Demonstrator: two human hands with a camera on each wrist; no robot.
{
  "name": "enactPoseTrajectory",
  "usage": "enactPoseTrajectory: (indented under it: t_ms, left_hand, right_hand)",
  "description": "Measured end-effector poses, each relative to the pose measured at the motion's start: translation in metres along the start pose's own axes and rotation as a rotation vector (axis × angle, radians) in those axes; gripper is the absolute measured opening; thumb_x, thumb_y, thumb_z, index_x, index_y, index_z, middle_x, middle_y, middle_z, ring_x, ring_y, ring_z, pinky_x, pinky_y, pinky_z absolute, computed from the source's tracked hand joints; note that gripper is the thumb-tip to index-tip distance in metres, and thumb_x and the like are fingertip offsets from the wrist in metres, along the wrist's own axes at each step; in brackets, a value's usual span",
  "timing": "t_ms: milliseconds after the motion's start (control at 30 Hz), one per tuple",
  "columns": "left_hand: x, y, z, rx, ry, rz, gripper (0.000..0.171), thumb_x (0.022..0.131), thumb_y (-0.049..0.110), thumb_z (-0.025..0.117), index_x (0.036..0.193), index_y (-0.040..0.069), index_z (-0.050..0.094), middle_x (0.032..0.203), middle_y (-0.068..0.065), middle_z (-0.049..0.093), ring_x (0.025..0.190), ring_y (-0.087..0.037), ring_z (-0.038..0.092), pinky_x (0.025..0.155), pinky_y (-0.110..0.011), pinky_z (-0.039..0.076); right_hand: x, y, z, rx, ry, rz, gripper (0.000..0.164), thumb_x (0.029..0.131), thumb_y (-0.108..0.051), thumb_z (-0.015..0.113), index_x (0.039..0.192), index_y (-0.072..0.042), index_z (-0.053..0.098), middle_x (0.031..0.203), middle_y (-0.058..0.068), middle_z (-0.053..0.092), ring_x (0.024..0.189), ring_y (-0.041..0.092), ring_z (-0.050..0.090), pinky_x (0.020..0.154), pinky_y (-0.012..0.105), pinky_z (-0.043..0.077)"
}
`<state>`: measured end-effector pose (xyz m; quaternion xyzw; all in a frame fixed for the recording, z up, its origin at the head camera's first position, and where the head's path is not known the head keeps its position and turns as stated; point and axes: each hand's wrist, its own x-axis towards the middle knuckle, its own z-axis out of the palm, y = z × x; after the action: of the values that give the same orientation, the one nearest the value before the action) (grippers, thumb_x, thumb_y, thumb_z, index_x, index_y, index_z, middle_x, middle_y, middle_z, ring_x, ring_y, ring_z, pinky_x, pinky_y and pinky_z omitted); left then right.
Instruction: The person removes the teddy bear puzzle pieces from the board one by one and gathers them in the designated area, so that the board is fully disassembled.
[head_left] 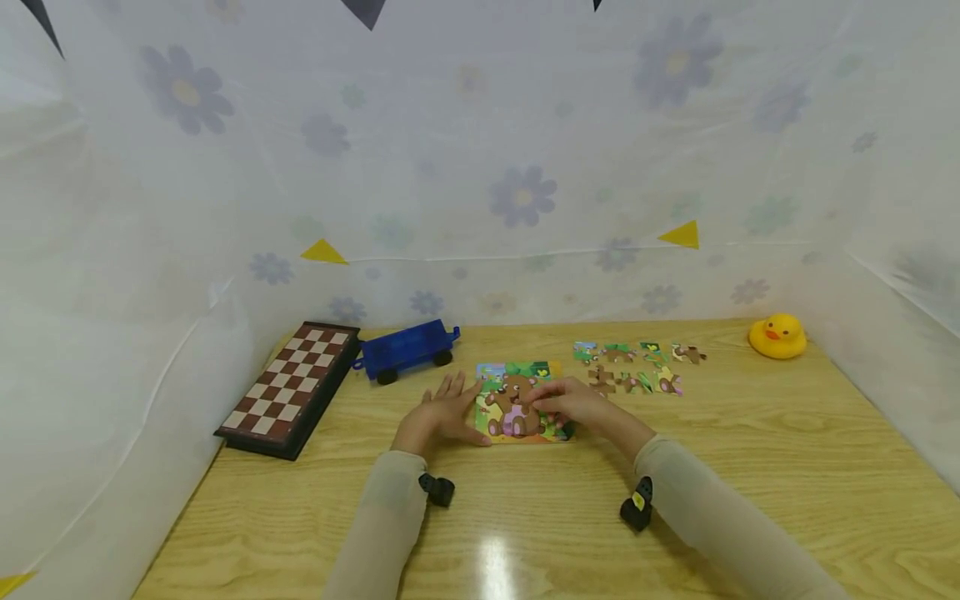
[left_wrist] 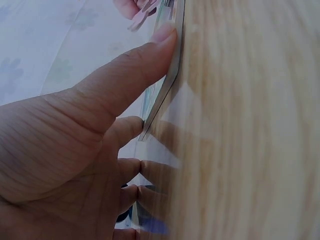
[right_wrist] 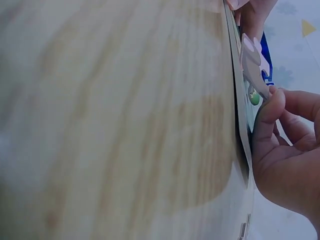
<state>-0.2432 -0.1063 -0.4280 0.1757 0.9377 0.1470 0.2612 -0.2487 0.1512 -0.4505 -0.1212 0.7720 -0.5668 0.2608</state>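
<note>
A jigsaw puzzle board with a brown bear picture lies flat between my hands. My left hand rests at its left side with fingers extended on the table, and its thumb touches the board's near edge. Over the board's right part, my right hand pinches a puzzle piece between thumb and index finger. The piece is tilted up from the board, its pale underside showing in the right wrist view. Whether its lower edge touches the board, I cannot tell.
Several loose puzzle pieces lie in two rows behind my right hand. A folded checkered game board sits at the left, beside a blue toy wagon. A yellow rubber duck stands at the far right. Flowered sheeting encloses the table.
</note>
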Motion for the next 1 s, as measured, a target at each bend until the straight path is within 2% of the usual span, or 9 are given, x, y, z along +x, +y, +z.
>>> enactPoseTrajectory:
  t_ms: [133, 300, 467, 733, 1000]
  left_hand:
    - [-0.0011, 0.0010, -0.0001, -0.002, -0.003, 0.002, 0.102, 0.079, 0.055, 0.069, 0.154, 0.023, 0.007, 0.157, -0.013, -0.010, 0.143, -0.032, -0.011, 0.110, -0.060, -0.001]
    - [-0.0005, 0.0003, 0.0000, 0.000, 0.005, 0.006, 0.102, 0.079, 0.055, 0.069, 0.154, 0.023, 0.007, 0.158, -0.013, -0.009, 0.143, -0.033, -0.010, 0.110, -0.060, 0.000]
    - [0.0007, -0.0011, 0.0006, -0.003, 0.011, 0.005, 0.102, 0.079, 0.055, 0.069, 0.154, 0.023, 0.008, 0.158, -0.013, -0.008, 0.143, -0.033, -0.010, 0.110, -0.061, 0.000]
    - [0.0006, -0.0010, 0.0002, 0.001, 0.006, 0.000, 0.103, 0.079, 0.056, 0.069, 0.154, 0.024, 0.007, 0.158, -0.012, -0.009, 0.143, -0.032, -0.011, 0.110, -0.060, 0.000]
    - [0.0011, -0.0003, 0.0006, -0.001, 0.006, 0.003, 0.102, 0.079, 0.055, 0.069, 0.154, 0.023, 0.008, 0.158, -0.013, -0.008, 0.143, -0.032, -0.010, 0.110, -0.060, 0.001]
  right_hand:
    - [0.0013, 0.0002, -0.0002, 0.031, 0.003, 0.019, 0.026, 0.096, -0.014, 0.056, 0.115, 0.000, 0.065, 0.073, 0.003, 0.055, 0.058, 0.012, 0.047, 0.054, 0.026, 0.045]
    - [0.0029, 0.0009, -0.0013, 0.047, -0.022, 0.006, 0.028, 0.096, -0.017, 0.055, 0.116, 0.001, 0.064, 0.062, 0.001, 0.047, 0.053, 0.011, 0.041, 0.051, 0.024, 0.040]
    - [0.0021, -0.0004, -0.0013, 0.023, -0.046, -0.001, 0.029, 0.097, -0.017, 0.055, 0.117, 0.001, 0.065, 0.059, 0.000, 0.045, 0.050, 0.010, 0.038, 0.049, 0.023, 0.036]
    - [0.0025, 0.0007, -0.0017, -0.036, -0.084, -0.035, 0.031, 0.097, -0.018, 0.054, 0.119, 0.002, 0.064, 0.057, -0.001, 0.045, 0.049, 0.009, 0.038, 0.049, 0.022, 0.037]
    - [0.0036, 0.0026, -0.0022, 0.005, -0.114, -0.040, 0.028, 0.095, -0.016, 0.057, 0.116, 0.001, 0.066, 0.059, -0.001, 0.055, 0.048, 0.008, 0.046, 0.047, 0.022, 0.038]
